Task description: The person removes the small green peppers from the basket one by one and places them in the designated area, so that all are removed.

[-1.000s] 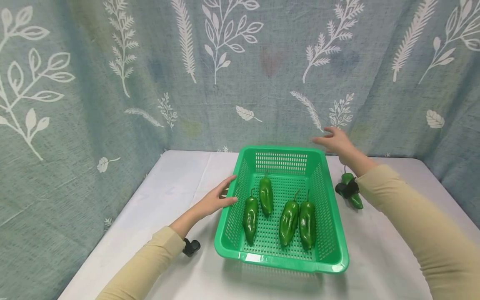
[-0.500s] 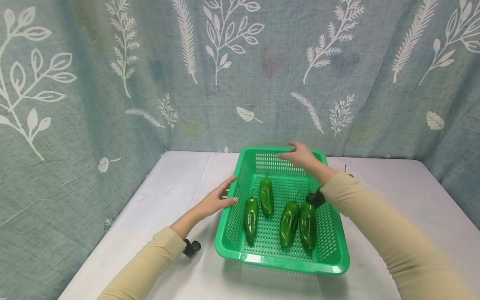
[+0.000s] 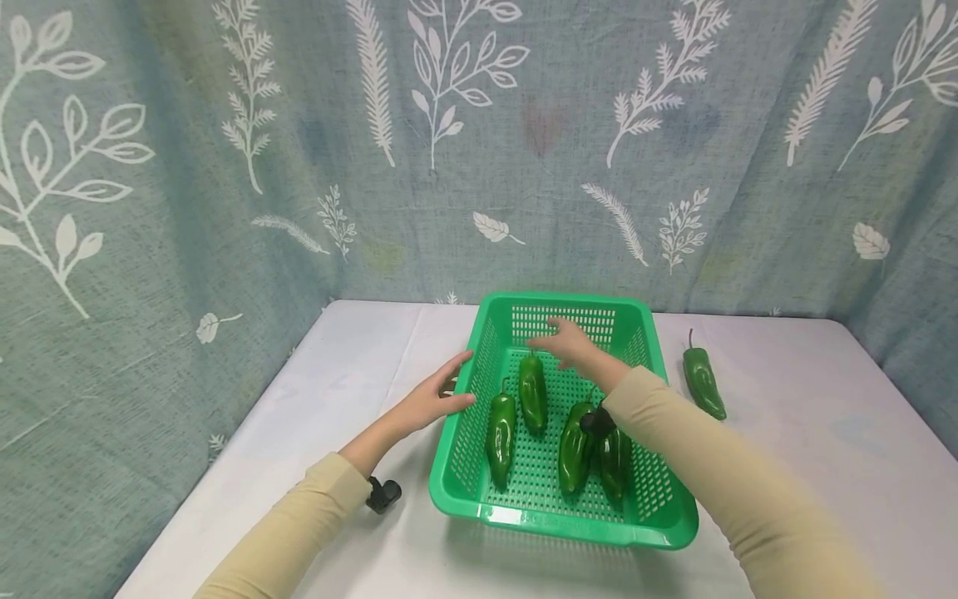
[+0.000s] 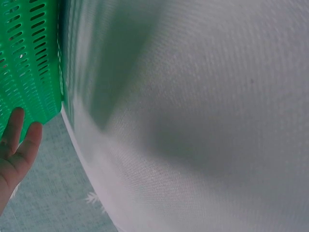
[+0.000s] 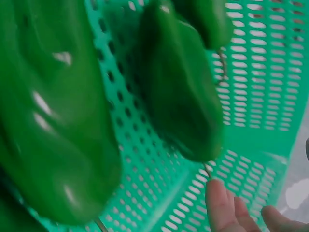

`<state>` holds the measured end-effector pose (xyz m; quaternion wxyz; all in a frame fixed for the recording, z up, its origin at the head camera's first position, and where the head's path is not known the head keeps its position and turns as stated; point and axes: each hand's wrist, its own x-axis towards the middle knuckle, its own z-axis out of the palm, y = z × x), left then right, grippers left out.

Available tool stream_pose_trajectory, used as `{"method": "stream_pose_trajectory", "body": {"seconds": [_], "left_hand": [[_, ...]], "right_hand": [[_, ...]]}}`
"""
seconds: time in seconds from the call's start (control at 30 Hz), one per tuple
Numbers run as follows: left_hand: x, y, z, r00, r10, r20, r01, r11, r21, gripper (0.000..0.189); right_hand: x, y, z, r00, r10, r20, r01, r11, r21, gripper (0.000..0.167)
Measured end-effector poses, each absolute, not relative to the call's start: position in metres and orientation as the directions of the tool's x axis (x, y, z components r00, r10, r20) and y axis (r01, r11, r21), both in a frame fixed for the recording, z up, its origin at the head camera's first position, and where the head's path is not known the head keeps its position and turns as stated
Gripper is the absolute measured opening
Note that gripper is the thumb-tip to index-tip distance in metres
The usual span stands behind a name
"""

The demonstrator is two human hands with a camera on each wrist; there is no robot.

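Observation:
A green plastic basket (image 3: 565, 516) with slotted walls stands on the white cloth, several green peppers lying in it. At its left wall is my left hand (image 3: 430, 401), thumb and fingers spread; the left wrist view shows extended fingers (image 4: 33, 137) by the slotted wall, though contact is unclear. My right hand (image 3: 572, 345) is over the back of the basket, its fingertips close to the stem of the rear pepper (image 3: 532, 395). In the right wrist view that pepper (image 5: 186, 92) hangs just above the fingers (image 5: 219, 203), which hold nothing visible.
Another green pepper (image 3: 703, 383) lies on the table (image 3: 793, 466) to the right of the basket. A grey-green leaf-patterned curtain (image 3: 539, 208) rises behind the table and along both sides. Black wrist cameras sit under both cuffs; the right one (image 3: 596, 422) is above the front peppers.
My right hand has swung left and down from beyond the basket's right rear corner to the rear pepper's stem, uncovering the pepper on the table. My left hand has stayed put.

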<state>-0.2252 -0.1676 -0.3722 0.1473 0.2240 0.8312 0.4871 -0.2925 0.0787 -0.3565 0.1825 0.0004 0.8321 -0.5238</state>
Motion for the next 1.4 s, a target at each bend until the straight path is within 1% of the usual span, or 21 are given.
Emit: {"method": "stream_pose_trajectory", "body": {"seconds": [0.13, 0.27, 0.37, 0.67, 0.93, 1.1, 1.2, 1.4], "left_hand": [[-0.225, -0.167, -0.371, -0.856, 0.515, -0.033, 0.224, 0.429, 0.875, 0.071], [-0.226, -0.167, -0.371, -0.859, 0.512, -0.031, 0.227, 0.433, 0.872, 0.070], [-0.226, -0.167, -0.371, -0.860, 0.509, -0.029, 0.226, 0.432, 0.873, 0.070], [-0.224, -0.167, -0.371, -0.859, 0.512, -0.025, 0.220, 0.412, 0.884, 0.070], [-0.224, -0.166, -0.371, -0.857, 0.515, -0.019, 0.224, 0.406, 0.886, 0.071], [-0.224, -0.167, -0.372, -0.859, 0.512, -0.023, 0.217, 0.405, 0.888, 0.071], [-0.224, -0.167, -0.371, -0.858, 0.514, -0.025, 0.216, 0.404, 0.889, 0.071], [-0.225, -0.167, -0.371, -0.855, 0.518, -0.020, 0.219, 0.397, 0.891, 0.070]], "right_hand": [[-0.291, 0.073, -0.367, -0.937, -0.174, -0.301, 0.181, 0.495, -0.850, 0.073], [-0.287, 0.068, -0.377, -0.946, -0.173, -0.276, 0.132, 0.571, -0.810, 0.072], [-0.283, 0.066, -0.382, -0.942, -0.183, -0.281, 0.124, 0.590, -0.798, 0.073], [-0.279, 0.062, -0.398, -0.916, -0.184, -0.356, 0.192, 0.579, -0.793, 0.082], [-0.276, 0.058, -0.403, -0.918, -0.176, -0.356, 0.190, 0.592, -0.783, 0.086], [-0.275, 0.054, -0.404, -0.917, -0.154, -0.367, 0.219, 0.574, -0.789, 0.088], [-0.274, 0.051, -0.406, -0.920, -0.142, -0.366, 0.231, 0.560, -0.796, 0.087], [-0.272, 0.051, -0.406, -0.920, -0.156, -0.359, 0.228, 0.533, -0.815, 0.085]]}}
